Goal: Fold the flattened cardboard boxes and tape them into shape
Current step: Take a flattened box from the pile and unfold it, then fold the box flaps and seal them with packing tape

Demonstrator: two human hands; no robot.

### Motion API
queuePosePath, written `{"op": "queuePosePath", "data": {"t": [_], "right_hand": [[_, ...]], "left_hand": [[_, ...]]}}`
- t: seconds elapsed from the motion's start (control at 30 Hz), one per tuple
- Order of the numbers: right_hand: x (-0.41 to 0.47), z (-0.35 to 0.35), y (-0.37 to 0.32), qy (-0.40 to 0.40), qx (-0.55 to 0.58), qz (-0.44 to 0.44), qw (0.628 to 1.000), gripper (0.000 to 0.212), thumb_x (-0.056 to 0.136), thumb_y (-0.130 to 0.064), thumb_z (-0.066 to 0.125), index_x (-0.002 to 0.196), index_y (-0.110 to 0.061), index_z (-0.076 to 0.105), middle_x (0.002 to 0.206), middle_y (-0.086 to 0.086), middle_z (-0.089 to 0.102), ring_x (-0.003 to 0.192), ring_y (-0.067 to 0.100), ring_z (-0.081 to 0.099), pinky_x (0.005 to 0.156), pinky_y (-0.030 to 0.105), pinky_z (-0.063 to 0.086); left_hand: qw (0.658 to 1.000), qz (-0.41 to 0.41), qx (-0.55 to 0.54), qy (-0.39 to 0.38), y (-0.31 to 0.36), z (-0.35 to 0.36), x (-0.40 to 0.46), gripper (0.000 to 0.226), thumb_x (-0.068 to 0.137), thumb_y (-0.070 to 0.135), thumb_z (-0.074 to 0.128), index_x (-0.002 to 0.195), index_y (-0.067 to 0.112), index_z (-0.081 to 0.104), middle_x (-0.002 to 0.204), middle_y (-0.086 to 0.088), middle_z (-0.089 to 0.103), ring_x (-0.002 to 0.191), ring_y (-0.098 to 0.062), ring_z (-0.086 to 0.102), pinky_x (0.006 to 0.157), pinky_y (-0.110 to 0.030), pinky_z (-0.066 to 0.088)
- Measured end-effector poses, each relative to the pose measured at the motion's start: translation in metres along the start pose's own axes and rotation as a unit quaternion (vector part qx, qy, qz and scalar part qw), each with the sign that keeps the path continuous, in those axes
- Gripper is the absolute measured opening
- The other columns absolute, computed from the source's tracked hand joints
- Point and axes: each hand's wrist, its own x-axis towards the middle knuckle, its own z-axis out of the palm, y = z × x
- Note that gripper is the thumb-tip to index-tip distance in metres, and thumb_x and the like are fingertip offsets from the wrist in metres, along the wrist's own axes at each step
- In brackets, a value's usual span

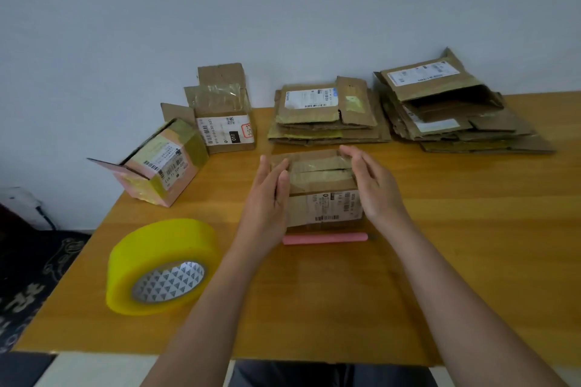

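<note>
Now both hands, left [269, 195] and right [371, 185], flank the taped, squared cardboard box [320, 195], fingers straight.

Bare desk [456, 261] is lying open toward the near and right edges. A tape roll [162, 265] is blocking the near left, a pink pen [325, 238] is lying just before the centre box [323, 195], and flattened stacks [327, 116] are crowding the far edge.

Both forearms extended forward, left hand [270, 198] and right hand [372, 185] open, palms facing inward
</note>
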Motion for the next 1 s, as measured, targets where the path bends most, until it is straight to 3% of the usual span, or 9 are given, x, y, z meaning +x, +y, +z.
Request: {"op": "queuePosePath", "data": {"t": [0.17,0.27,0.4,0.53,0.63,0.77,0.83,0.93,1.0], "right_hand": [[-0.004,-0.009,-0.019,0.048,-0.136,-0.069,0.987,0.046,0.106,-0.039,0.030,0.134,-0.015,0.058,0.145,0.002,0.050,0.140,0.014,0.037,0.115,0.037,0.032],[-0.008,-0.005,-0.025,0.060,-0.156,-0.091,0.982,0.045,0.107,-0.036,0.030,0.131,-0.012,0.059,0.145,0.009,0.050,0.140,0.018,0.038,0.115,0.036,0.032],[-0.024,0.008,-0.043,0.084,-0.140,-0.122,0.979,0.036,0.107,-0.027,0.037,0.129,-0.010,0.060,0.147,0.011,0.047,0.142,0.020,0.035,0.114,0.032,0.028],[-0.053,0.034,-0.063,0.114,-0.097,-0.192,0.970,0.030,0.097,0.000,0.050,0.122,-0.008,0.063,0.139,0.007,0.055,0.135,0.017,0.044,0.113,0.018,0.031],[-0.079,0.061,-0.071,0.042,-0.047,-0.222,0.973,0.046,0.084,0.019,0.050,0.118,-0.008,0.066,0.124,0.005,0.065,0.119,0.013,0.059,0.101,0.030,0.049],[-0.105,0.097,-0.067,-0.133,-0.031,-0.143,0.980,0.045,0.093,0.000,0.057,0.135,-0.015,0.055,0.134,-0.002,0.059,0.117,-0.003,0.050,0.098,0.011,0.044],[-0.110,0.113,-0.059,-0.217,-0.024,-0.071,0.973,0.049,0.097,-0.023,0.059,0.144,-0.022,0.045,0.142,-0.008,0.052,0.126,0.000,0.047,0.098,0.010,0.038],[-0.114,0.129,-0.047,-0.259,0.013,-0.035,0.965,0.052,0.094,-0.037,0.063,0.142,-0.029,0.046,0.138,-0.011,0.056,0.124,0.004,0.052,0.101,0.020,0.045],[-0.116,0.136,-0.045,-0.257,0.035,-0.027,0.965,0.047,0.093,-0.037,0.063,0.138,-0.030,0.050,0.131,-0.013,0.060,0.116,0.000,0.056,0.095,0.013,0.046]], "left_hand": [[0.997,0.036,0.066,-0.002,0.015,-0.025,-0.012,0.050,0.104,0.043,0.026,0.147,0.023,0.041,0.157,-0.002,0.034,0.150,-0.016,0.013,0.116,-0.033,0.019],[0.994,0.061,0.074,0.052,0.025,-0.042,-0.021,0.043,0.105,0.033,0.035,0.143,0.017,0.048,0.153,-0.003,0.041,0.146,-0.014,0.024,0.115,-0.028,0.021],[0.982,0.110,0.063,0.140,0.031,-0.071,-0.039,0.037,0.102,0.023,0.050,0.137,0.014,0.054,0.147,-0.004,0.047,0.138,-0.017,0.040,0.111,-0.041,0.040],[0.945,0.143,0.115,0.272,0.017,-0.105,-0.070,0.039,0.096,0.015,0.058,0.135,0.007,0.054,0.142,-0.009,0.051,0.133,-0.019,0.044,0.107,-0.009,0.028],[0.935,0.100,0.084,0.329,-0.008,-0.118,-0.100,0.058,0.093,0.020,0.065,0.143,0.005,0.041,0.146,-0.015,0.041,0.137,-0.022,0.037,0.102,0.002,0.018],[0.946,-0.096,-0.023,0.309,-0.052,-0.118,-0.130,0.103,0.077,0.047,0.072,0.155,0.011,0.015,0.157,-0.011,0.021,0.145,-0.021,0.022,0.114,-0.031,0.024],[0.935,-0.169,-0.126,0.286,-0.071,-0.113,-0.139,0.111,0.068,0.050,0.074,0.155,0.013,0.016,0.155,-0.007,0.028,0.139,-0.022,0.034,0.111,-0.041,0.037],[0.927,-0.221,-0.204,0.223,-0.092,-0.102,-0.149,0.072,0.069,0.042,0.077,0.132,0.015,0.054,0.122,0.002,0.063,0.110,-0.020,0.061,0.080,-0.031,0.051],[0.936,-0.213,-0.190,0.208,-0.099,-0.096,-0.150,0.031,0.077,0.035,0.077,0.103,0.022,0.065,0.097,0.002,0.070,0.094,-0.021,0.066,0.068,-0.028,0.050]]}}
